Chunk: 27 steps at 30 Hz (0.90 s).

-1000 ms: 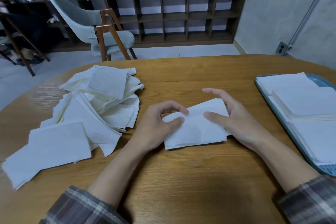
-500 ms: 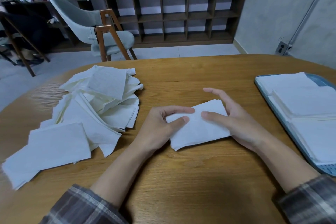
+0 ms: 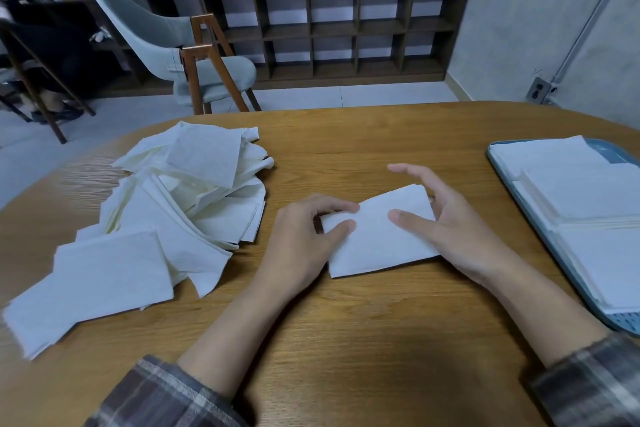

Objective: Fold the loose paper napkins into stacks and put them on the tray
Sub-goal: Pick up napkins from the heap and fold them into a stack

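Lying flat on the worktop (image 3: 346, 340) straight ahead of the person, the folded napkin (image 3: 377, 243) sits between both hands. It is a rectangle with its long axis running left to right, the right end swung a bit further away and the left end nearer. The edges look layered at the far right corner.

The left hand (image 3: 301, 239) has its grip closed on the napkin's left short end, with the thumb on top and the curled index finger along the far edge. The right hand (image 3: 457, 222) holds the right end, its thumb flat on the top face and the lower fingers arched round the far right corner. Its index finger is lifted off and points left in the air.

A pile of loose napkins (image 3: 187, 191) is spread on the worktop to the left, well apart from the hands. The blue tray (image 3: 502, 177) is at the right edge, near the right hand but not touching, with flat napkin stacks (image 3: 588, 194) on it. A grey chair (image 3: 180, 42) and a dark shelf (image 3: 346, 31) are behind.
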Tool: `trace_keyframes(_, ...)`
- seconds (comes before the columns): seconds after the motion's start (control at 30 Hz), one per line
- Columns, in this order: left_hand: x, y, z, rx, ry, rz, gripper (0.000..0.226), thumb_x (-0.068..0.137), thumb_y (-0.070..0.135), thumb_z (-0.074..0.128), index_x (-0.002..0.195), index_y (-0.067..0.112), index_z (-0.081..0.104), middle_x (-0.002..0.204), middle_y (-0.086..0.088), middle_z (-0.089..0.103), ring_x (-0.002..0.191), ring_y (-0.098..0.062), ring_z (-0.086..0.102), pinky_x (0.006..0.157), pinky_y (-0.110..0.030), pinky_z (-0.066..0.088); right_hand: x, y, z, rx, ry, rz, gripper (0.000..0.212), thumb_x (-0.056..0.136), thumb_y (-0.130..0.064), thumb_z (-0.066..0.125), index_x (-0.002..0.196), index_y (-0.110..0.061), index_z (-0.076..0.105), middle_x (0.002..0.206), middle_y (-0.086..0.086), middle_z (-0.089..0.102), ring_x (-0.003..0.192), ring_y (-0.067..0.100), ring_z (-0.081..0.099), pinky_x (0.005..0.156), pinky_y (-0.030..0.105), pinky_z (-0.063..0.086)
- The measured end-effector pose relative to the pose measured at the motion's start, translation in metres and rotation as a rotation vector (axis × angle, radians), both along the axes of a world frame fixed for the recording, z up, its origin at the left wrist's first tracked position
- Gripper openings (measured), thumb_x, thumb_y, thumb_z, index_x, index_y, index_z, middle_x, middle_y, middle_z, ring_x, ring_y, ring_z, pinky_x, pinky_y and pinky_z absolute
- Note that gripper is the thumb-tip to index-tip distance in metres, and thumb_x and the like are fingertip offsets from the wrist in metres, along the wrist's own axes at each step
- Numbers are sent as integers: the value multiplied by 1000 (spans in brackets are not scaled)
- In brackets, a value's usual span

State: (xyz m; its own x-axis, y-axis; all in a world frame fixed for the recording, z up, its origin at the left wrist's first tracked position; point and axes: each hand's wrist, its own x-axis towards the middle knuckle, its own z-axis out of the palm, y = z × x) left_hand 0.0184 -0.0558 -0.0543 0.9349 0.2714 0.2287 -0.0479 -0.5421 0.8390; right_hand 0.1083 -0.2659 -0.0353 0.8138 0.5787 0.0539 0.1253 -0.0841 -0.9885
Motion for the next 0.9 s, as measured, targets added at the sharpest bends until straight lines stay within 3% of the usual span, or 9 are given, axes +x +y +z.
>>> trace_keyframes(0.1, 1, 5, 3, -56, 34, 53, 29, 93, 27, 80, 120, 34, 75, 114, 18, 68, 98, 3, 64, 84, -17, 51, 2, -3, 3, 127, 81, 14, 60, 93, -8, 74, 139, -43, 59, 109, 9, 75, 101, 25, 73, 82, 33, 61)
trace_keyframes(0.2, -2, 4, 16, -417, 125, -42, 33, 95, 32, 76, 128, 33, 70, 114, 7, 75, 97, 9, 67, 85, -13, 51, 2, -5, 6, 234, 164, 33, 65, 87, -9, 74, 141, -41, 57, 107, 10, 72, 99, 25, 72, 79, 34, 62)
trace_keyframes(0.33, -4, 3, 19, -574, 140, -136, 39, 93, 25, 78, 131, 27, 67, 104, -2, 81, 97, -17, 78, 81, -29, 60, 2, -3, 3, 190, 151, 10, 64, 90, -9, 73, 141, -41, 52, 104, 14, 75, 97, 27, 73, 74, 34, 62)
trace_keyframes(0.43, -2, 5, 13, -403, 69, -49, 36, 95, 13, 78, 127, 25, 68, 103, -2, 80, 89, -13, 78, 72, -21, 57, 2, -3, 4, 182, 175, 46, 60, 90, -14, 73, 139, -40, 54, 105, 12, 74, 97, 25, 73, 76, 32, 60)
trace_keyframes(0.5, -1, 7, 11, -361, 37, -24, 35, 94, 14, 78, 125, 28, 68, 103, -2, 79, 88, -14, 78, 73, -26, 60, 1, -4, 4, 180, 175, 101, 48, 88, -16, 73, 133, -32, 65, 113, 6, 73, 103, 20, 70, 82, 27, 58)
trace_keyframes(0.6, -2, 7, 7, -226, 27, 8, 35, 94, 19, 78, 124, 34, 67, 98, 2, 76, 85, -13, 76, 77, -35, 63, 1, -4, 0, 27, 28, 103, 26, 89, -17, 76, 112, -27, 81, 121, -10, 75, 116, 10, 67, 93, 19, 50)
trace_keyframes(0.67, -4, 7, 3, 15, 18, 39, 37, 94, 25, 76, 127, 37, 64, 96, 7, 71, 88, -9, 69, 81, -34, 59, 3, -4, -3, -114, -117, 29, 28, 95, -9, 75, 112, -30, 81, 122, -17, 75, 120, 1, 65, 96, 12, 44)
trace_keyframes(0.77, -5, 14, -3, 390, 37, 137, 40, 94, 29, 73, 133, 30, 62, 123, 7, 59, 111, -14, 60, 89, -36, 53, 7, -6, -4, -172, -180, -82, 32, 96, -6, 73, 113, -33, 80, 119, -26, 74, 120, -10, 61, 94, 3, 38)
trace_keyframes(0.9, -7, 22, -3, 594, 32, 300, 36, 94, 28, 71, 129, 20, 66, 143, -6, 51, 123, -27, 58, 96, -44, 51, 10, -8, -7, -195, -166, -117, 32, 95, -10, 75, 110, -38, 81, 118, -29, 73, 119, -13, 59, 99, 11, 37)
